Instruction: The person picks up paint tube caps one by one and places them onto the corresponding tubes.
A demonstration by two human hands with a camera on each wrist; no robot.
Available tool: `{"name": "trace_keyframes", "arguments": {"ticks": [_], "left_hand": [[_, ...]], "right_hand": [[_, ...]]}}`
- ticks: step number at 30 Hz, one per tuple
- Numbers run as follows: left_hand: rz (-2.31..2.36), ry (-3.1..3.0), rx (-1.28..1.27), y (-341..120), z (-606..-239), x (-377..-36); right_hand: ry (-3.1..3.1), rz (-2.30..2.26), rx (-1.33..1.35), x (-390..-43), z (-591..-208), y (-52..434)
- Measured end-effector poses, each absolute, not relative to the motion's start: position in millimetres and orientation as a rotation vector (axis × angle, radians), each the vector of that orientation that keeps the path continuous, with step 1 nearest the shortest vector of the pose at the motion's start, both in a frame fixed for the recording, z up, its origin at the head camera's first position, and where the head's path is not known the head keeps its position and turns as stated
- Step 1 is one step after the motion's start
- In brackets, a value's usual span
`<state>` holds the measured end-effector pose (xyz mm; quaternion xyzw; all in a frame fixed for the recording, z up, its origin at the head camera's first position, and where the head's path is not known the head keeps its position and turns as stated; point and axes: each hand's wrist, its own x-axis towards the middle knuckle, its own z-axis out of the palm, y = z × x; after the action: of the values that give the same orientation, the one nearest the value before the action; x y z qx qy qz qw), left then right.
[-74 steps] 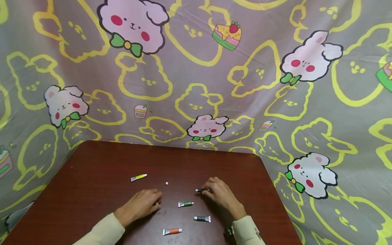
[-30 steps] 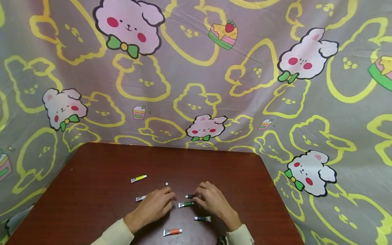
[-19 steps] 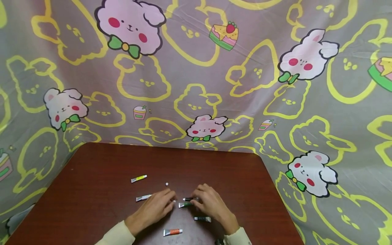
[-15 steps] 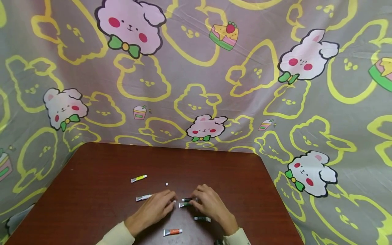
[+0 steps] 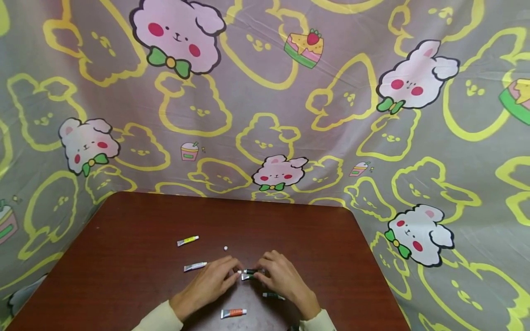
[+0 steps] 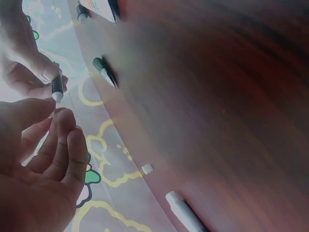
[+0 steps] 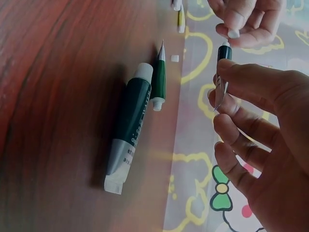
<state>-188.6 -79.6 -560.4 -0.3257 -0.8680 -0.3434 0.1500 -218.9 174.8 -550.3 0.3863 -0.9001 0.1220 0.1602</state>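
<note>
I am holding a little dark paint tube (image 7: 222,72) just above the tabletop (image 5: 136,216), right in the middle between my two hands. My right hand (image 5: 278,279) has its fingers and thumb curled round the tube and pinches it by the flat end, so its white nozzle points at my other hand. My left hand (image 5: 209,282) has its fingertips bunched together right at that nozzle, and it pinches something small and white (image 7: 233,34), which I think is the cap. I cannot tell if the cap is fully off the nozzle or only loose, so I would say the cap part of this tube is about halfway done. The other tubes lie untouched: a green one (image 7: 159,78) lies flat just under my hands, a bigger dark green one (image 7: 126,128) lies beside it, an orange one (image 5: 233,313) lies closer to me, and a yellow one (image 5: 187,240) and a pale one (image 5: 195,266) lie off to the left. One tiny white cap (image 5: 225,248) sits alone on the tabletop.
</note>
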Motion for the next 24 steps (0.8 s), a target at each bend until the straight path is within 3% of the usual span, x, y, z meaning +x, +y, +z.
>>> {"name": "trace_keyframes", "arguments": {"ticks": [24], "left_hand": [[-1.037,-2.519,-0.900,-78.3,-558.0,-186.8]], "right_hand": [[-2.534,0.358,1.102,-214.3,-548.4,169.2]]}}
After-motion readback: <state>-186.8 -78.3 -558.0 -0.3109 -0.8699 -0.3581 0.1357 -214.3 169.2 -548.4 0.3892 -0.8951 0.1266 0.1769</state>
